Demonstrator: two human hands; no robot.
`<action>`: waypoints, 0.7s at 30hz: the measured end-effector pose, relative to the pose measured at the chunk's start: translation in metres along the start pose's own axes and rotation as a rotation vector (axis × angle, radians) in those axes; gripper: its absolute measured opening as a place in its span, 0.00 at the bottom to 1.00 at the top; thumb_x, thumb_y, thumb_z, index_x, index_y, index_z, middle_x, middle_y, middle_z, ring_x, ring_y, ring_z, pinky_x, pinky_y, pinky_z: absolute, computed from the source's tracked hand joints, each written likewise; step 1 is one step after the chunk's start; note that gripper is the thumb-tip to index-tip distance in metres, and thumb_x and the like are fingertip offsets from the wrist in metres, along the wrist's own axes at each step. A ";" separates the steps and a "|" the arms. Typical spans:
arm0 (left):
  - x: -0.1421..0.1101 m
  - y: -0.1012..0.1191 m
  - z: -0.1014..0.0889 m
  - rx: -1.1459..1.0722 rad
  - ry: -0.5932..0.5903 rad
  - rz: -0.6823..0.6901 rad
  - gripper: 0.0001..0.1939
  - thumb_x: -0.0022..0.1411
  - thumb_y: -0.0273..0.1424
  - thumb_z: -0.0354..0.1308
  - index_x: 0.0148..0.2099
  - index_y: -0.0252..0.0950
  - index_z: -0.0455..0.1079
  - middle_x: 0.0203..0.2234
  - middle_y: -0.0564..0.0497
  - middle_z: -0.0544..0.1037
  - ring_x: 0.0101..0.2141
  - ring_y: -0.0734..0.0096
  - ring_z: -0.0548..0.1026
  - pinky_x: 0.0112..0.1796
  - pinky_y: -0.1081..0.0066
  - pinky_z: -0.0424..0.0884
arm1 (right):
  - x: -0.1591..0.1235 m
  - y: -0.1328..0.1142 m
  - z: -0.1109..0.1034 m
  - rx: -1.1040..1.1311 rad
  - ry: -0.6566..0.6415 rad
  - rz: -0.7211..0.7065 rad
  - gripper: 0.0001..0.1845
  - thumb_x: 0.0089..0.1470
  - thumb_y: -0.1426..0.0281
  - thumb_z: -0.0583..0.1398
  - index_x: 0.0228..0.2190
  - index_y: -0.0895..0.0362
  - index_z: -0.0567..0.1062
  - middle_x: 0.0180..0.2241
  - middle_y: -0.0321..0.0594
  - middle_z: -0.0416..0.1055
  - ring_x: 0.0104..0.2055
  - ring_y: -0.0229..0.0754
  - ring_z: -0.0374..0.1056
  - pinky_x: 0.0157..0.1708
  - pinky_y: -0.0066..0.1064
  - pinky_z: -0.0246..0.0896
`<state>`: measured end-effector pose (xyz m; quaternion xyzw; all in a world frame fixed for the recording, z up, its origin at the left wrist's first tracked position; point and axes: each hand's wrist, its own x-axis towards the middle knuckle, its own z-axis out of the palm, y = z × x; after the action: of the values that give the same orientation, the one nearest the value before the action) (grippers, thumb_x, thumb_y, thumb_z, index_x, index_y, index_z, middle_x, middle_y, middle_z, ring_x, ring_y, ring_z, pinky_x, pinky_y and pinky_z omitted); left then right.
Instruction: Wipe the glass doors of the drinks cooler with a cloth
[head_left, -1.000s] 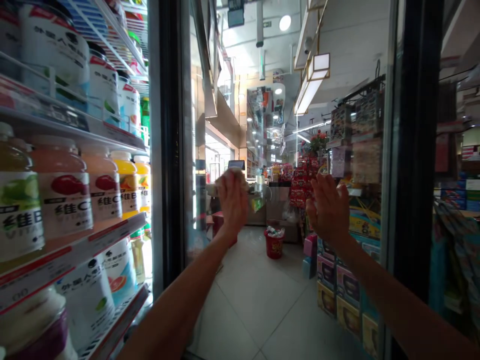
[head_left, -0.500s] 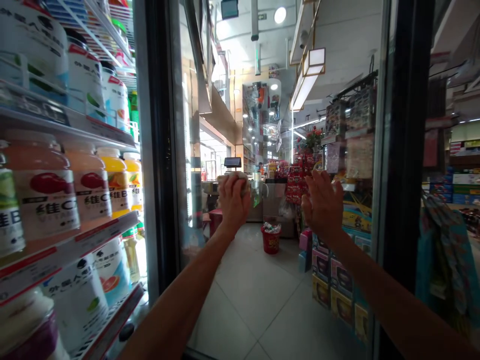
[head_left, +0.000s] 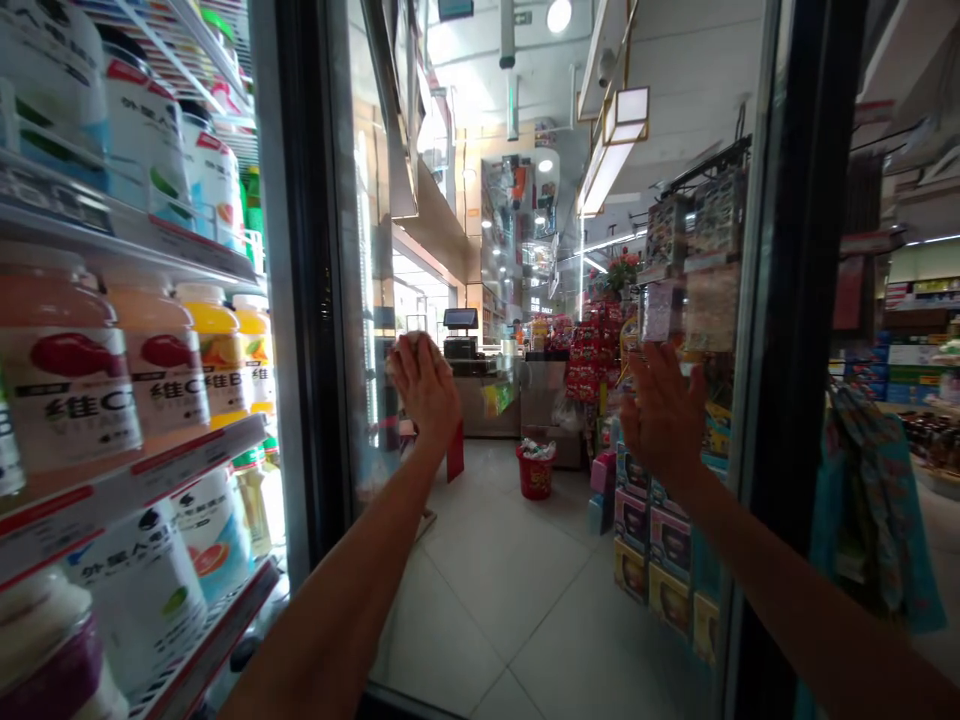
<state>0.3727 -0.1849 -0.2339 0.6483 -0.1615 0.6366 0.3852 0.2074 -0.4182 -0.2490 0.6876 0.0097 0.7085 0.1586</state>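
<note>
A tall glass door (head_left: pixel 517 590) in a black frame stands open in front of me. My left hand (head_left: pixel 427 395) presses a pale folded cloth (head_left: pixel 395 362) against the left part of the pane, with its fingers curved over it. Most of the cloth is hidden under the fingers. On the right side, my right hand (head_left: pixel 664 415) is raised at the glass with fingers stretched and nothing in it. Whether its palm touches the pane I cannot tell.
A lit drinks fridge at left holds several bottles (head_left: pixel 172 355) on its shelves (head_left: pixel 187 445). Through the glass show a red bucket (head_left: pixel 535 475), stacked boxes (head_left: pixel 670 545) and a counter (head_left: pixel 487 400). Hanging goods (head_left: pixel 877 500) are beyond the door's right edge.
My left hand has moved left across the glass with the cloth. My right hand has shifted slightly right and its fingers lie flatter. The view has turned a little.
</note>
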 end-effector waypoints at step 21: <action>-0.096 0.061 -0.002 -0.070 -0.155 0.635 0.24 0.62 0.31 0.47 0.60 0.40 0.56 0.61 0.49 0.54 0.63 0.60 0.41 0.60 0.53 0.44 | -0.029 0.007 -0.010 -0.034 -0.052 0.018 0.29 0.55 0.68 0.51 0.58 0.59 0.55 0.59 0.51 0.55 0.63 0.50 0.47 0.59 0.50 0.38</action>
<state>0.3150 -0.2504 -0.3071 0.5983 -0.4061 0.6678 0.1763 0.1960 -0.4293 -0.2764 0.7032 -0.0129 0.6917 0.1640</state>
